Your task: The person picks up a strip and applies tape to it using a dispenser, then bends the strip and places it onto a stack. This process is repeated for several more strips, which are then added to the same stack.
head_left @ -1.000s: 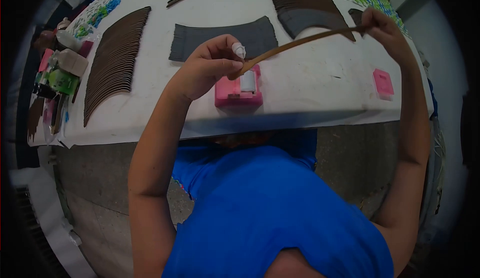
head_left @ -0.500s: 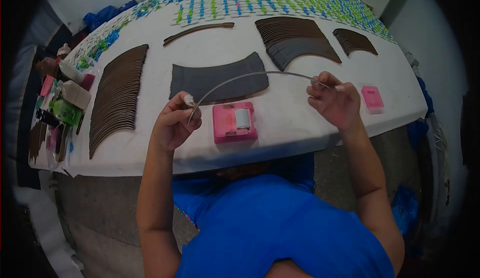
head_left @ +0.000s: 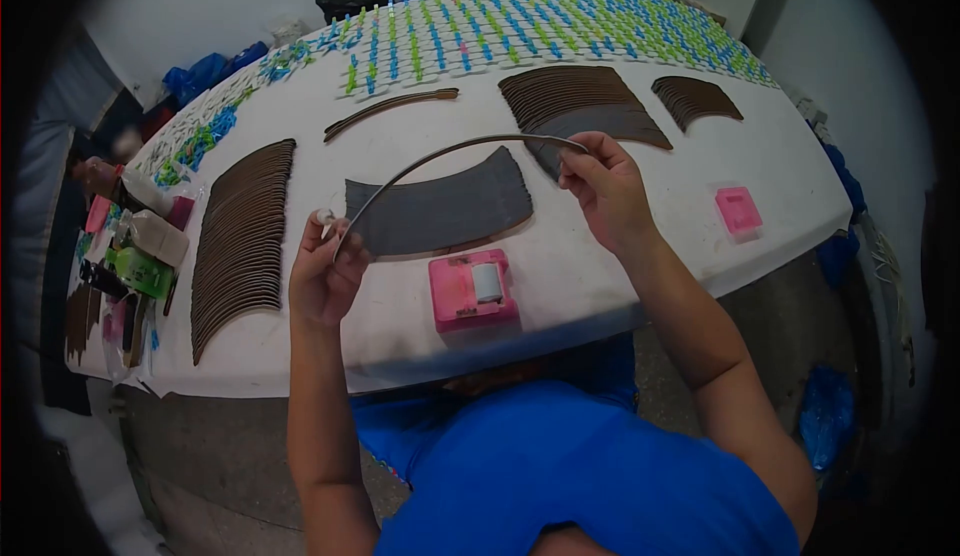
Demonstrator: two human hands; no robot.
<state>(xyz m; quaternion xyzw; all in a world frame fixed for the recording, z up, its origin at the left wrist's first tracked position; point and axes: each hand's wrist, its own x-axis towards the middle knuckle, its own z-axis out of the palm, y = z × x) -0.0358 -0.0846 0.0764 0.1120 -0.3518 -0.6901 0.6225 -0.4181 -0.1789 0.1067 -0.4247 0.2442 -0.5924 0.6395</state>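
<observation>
A thin, curved dark strip (head_left: 440,152) arches between my two hands above the table. My left hand (head_left: 330,271) pinches its lower left end; something white is wrapped on a fingertip. My right hand (head_left: 605,186) grips the other end with thumb and fingers. Below the arch lies a dark grey curved sheet of strips (head_left: 440,206) set side by side. Nearer to me stands a pink box with a white roller (head_left: 475,291).
Fanned brown strips (head_left: 240,246) lie at left, with more strips (head_left: 575,96) at the back and a small group (head_left: 697,101) at right. Bottles (head_left: 140,268) crowd the left edge. A pink container (head_left: 738,211) sits at right. Green and blue clips (head_left: 540,26) cover the far end.
My right hand has moved left along with its end of the strip, and its fingers have closed more. The left hand has shifted slightly left. The camera view has tilted up.
</observation>
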